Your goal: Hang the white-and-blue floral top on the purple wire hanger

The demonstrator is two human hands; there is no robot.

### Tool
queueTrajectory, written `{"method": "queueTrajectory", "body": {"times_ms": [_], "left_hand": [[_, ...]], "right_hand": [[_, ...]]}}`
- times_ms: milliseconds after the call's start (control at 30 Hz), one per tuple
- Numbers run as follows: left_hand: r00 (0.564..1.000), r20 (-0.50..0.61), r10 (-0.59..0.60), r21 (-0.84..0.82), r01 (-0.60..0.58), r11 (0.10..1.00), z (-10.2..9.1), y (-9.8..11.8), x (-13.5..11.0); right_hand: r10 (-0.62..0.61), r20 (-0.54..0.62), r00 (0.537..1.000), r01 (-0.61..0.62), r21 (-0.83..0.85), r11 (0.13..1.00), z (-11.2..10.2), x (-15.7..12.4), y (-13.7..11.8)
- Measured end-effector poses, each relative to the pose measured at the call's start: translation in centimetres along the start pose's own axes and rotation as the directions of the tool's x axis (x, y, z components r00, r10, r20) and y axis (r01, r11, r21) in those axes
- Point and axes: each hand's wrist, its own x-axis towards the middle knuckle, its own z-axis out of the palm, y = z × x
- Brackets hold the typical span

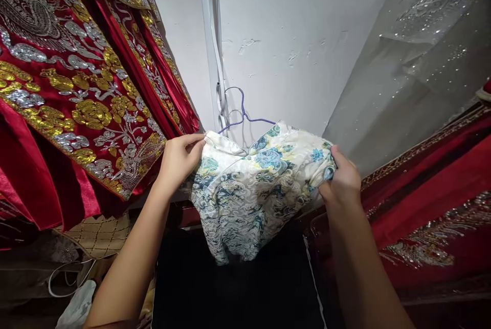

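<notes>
In front of me a white dress (pixel 241 191) with blue, green and yellow flowers hangs on a purple wire hanger (pixel 244 112). Pale piping edges its collar and slanted front. My left hand (pixel 179 157) pinches the dress at the shoulder on the left side, fingers closed on the cloth. My right hand (pixel 342 178) grips the sleeve on the right side, thumb on top and the other fingers partly hidden behind the fabric. Between the two hands the cloth is spread wide, and its lower part hangs down.
A white metal rail (pixel 212 37) runs up the white wall (pixel 291 27). Red garments with gold and silver embroidery (pixel 95 109) hang at the left. At the right are sheer beaded white fabric (pixel 422 63) and a red garment (pixel 452 206). A black surface (pixel 238 293) lies below.
</notes>
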Motion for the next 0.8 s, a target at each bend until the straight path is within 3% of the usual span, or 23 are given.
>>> {"method": "queueTrajectory", "body": {"times_ms": [100,233,467,567,667,800], "left_hand": [[1.0,0.016,0.002,-0.007,-0.002,1.0,0.0,-0.2,0.4],[1.0,0.0,-0.012,0.007,0.012,1.0,-0.5,-0.5,0.4],[0.993,0.074,-0.09,-0.019,0.092,0.996,0.9,-2.4,-0.9],[0.991,0.079,-0.111,0.015,0.11,0.994,1.5,-3.1,-1.1],[0.995,0.062,-0.073,0.034,0.071,0.997,1.6,-2.7,-0.3],[0.999,0.009,0.035,0.066,-0.036,0.997,1.8,-0.5,1.4]], "right_hand": [[0.045,-0.046,0.998,-0.044,0.019,0.999,0.6,-0.2,0.2],[0.098,-0.007,0.995,-0.098,0.007,0.995,1.1,-1.1,0.4],[0.13,0.032,0.991,-0.125,-0.122,0.985,-1.0,-2.2,1.2],[0.132,0.023,0.991,-0.129,-0.117,0.985,-0.8,-1.6,1.5],[0.128,-0.008,0.992,-0.128,-0.069,0.989,0.4,-0.5,1.2],[0.044,-0.102,0.994,-0.044,0.005,0.999,1.0,0.2,-0.1]]}}
